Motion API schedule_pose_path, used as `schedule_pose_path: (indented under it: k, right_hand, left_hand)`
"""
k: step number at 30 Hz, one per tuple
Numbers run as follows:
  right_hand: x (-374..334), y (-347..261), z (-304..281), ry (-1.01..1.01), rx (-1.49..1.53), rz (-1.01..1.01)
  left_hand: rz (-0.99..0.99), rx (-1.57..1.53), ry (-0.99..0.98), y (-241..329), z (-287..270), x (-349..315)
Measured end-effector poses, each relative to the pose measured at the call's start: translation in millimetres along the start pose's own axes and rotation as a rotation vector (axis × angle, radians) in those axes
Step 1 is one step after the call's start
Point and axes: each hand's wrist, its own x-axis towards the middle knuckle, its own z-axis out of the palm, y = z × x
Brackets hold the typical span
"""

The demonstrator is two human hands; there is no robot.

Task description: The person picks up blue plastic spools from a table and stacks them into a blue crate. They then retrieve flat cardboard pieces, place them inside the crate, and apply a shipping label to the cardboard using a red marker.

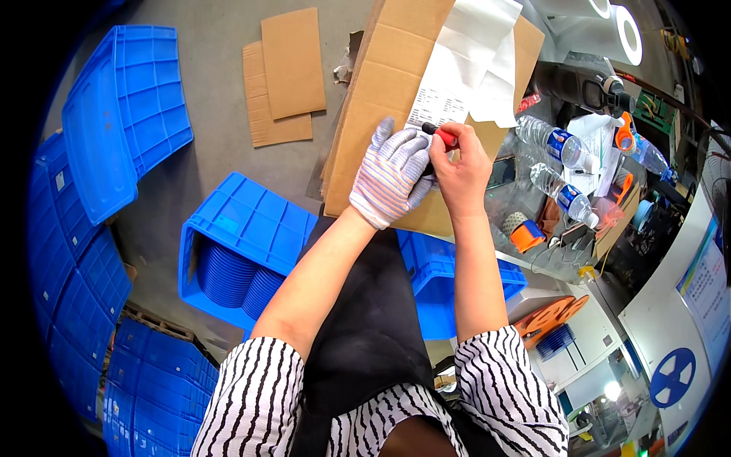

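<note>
My left hand (391, 174), in a pale striped knit glove, lies on the lower end of a white printed sheet (459, 65), fingers stretched out. Beside it my bare right hand (461, 161) is closed in a pinch on a red and black marker (445, 137). The marker's black end points left, above the gloved fingertips. Part of a dark thing shows between the two hands; its kind is hidden. Beneath the sheet is a stack of brown cardboard (397, 57).
Clear plastic bottles (550, 143) and orange-handled scissors (625, 135) lie on the right-hand table. White rolls (629, 36) are behind them. A blue crate (251, 221) holding ribbed blue reels stands left of me; more blue crates (156, 99) line the far left. Cardboard pieces (293, 65) lie on the floor.
</note>
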Motion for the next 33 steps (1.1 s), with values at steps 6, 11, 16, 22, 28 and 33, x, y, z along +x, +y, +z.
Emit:
schedule_pose_path:
  k: [6, 11, 16, 22, 28, 33]
  right_hand:
    - [5, -5, 0, -0.067, -0.119, -0.023]
    - [17, -10, 2, -0.162, -0.257, -0.104]
    - [11, -8, -9, -0.072, -0.186, -0.018]
    - [-13, 9, -36, -0.008, -0.179, 0.104]
    - [-9, 10, -30, -0.014, -0.197, 0.022]
    - [-4, 22, -16, -0.030, -0.346, -0.095]
  left_hand:
    - [-0.003, 0.002, 0.009, -2, 2, -2]
    - [-0.005, -0.035, 0.031, -2, 2, 0]
    - [0.012, -0.053, 0.081, -6, 4, -5]
    - [0.000, -0.050, 0.049, -3, 2, -3]
    - [-0.005, -0.051, 0.049, -3, 2, -4]
    - [-0.016, -0.037, 0.060, -2, 3, -1]
